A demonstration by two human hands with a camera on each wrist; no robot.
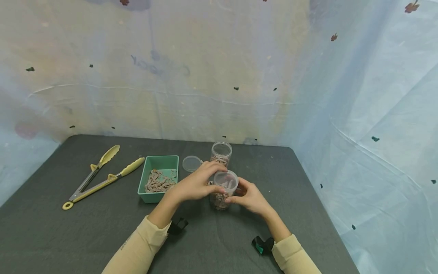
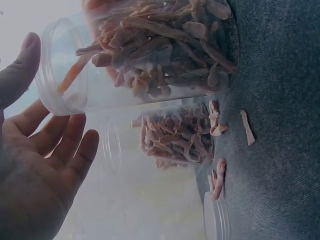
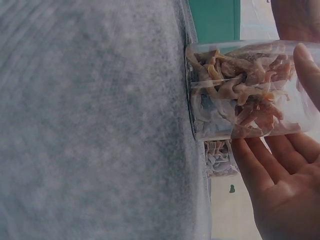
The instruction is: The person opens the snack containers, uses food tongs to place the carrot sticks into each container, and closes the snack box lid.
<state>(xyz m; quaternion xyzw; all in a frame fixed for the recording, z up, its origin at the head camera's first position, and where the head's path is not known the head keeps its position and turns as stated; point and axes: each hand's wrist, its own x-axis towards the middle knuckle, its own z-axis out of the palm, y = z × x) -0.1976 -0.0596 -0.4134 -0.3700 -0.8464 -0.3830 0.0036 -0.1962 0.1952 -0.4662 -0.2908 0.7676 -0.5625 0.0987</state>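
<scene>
A clear plastic jar (image 1: 220, 201) of brownish dried-looking strips stands upright on the table between my hands. My right hand (image 1: 253, 198) grips its side, thumb in front and fingers behind, as the right wrist view shows. My left hand (image 1: 198, 182) is at the top, its thumb and fingers around the rim of a translucent lid (image 2: 52, 67) that sits over the mouth. Just behind stands a second jar (image 1: 221, 150), uncovered and partly filled with similar strips. Beside that jar a loose clear lid (image 1: 192, 163) lies flat.
Left of the jars sits a green rectangular tray (image 1: 158, 198) with more strips. Farther left, yellow-tipped tongs (image 1: 99, 186) lie spread on the dark table (image 1: 219, 247). A few stray strips (image 2: 247, 127) lie near the jars. A pale sheet hangs behind.
</scene>
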